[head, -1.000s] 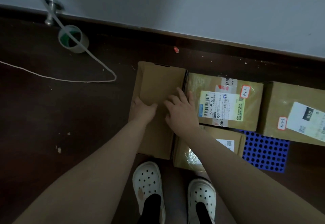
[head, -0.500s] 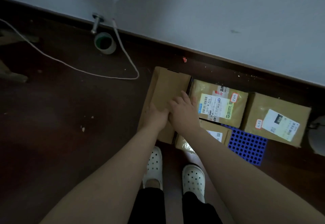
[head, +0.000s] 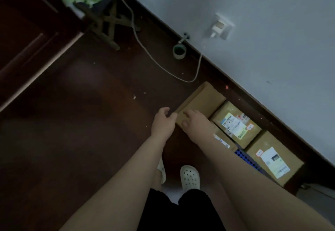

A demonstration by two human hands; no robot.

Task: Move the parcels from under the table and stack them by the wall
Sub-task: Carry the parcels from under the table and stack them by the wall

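A plain cardboard parcel [head: 204, 100] lies on the dark floor near the wall [head: 272, 31]. To its right sit a taped parcel with a white and green label [head: 235, 123] and a further labelled parcel [head: 273, 158]. A fourth parcel [head: 223, 141] shows partly under my right forearm. My left hand [head: 163, 120] hovers just off the plain parcel's near left corner, fingers loosely curled and apart, holding nothing. My right hand [head: 195, 122] rests over that parcel's near end with its fingers spread, not gripping.
A blue perforated mat [head: 244, 156] lies under the parcels. A tape roll [head: 179, 51], a white cable [head: 154, 58] and a socket with a plug [head: 220, 26] are by the skirting. A wooden stand [head: 105, 22] stands at the back left. My white clogs [head: 190, 178] are below.
My view has risen and turned left. Both hands have slid back from the top of the plain parcel to its near end, and my left hand has come off it.
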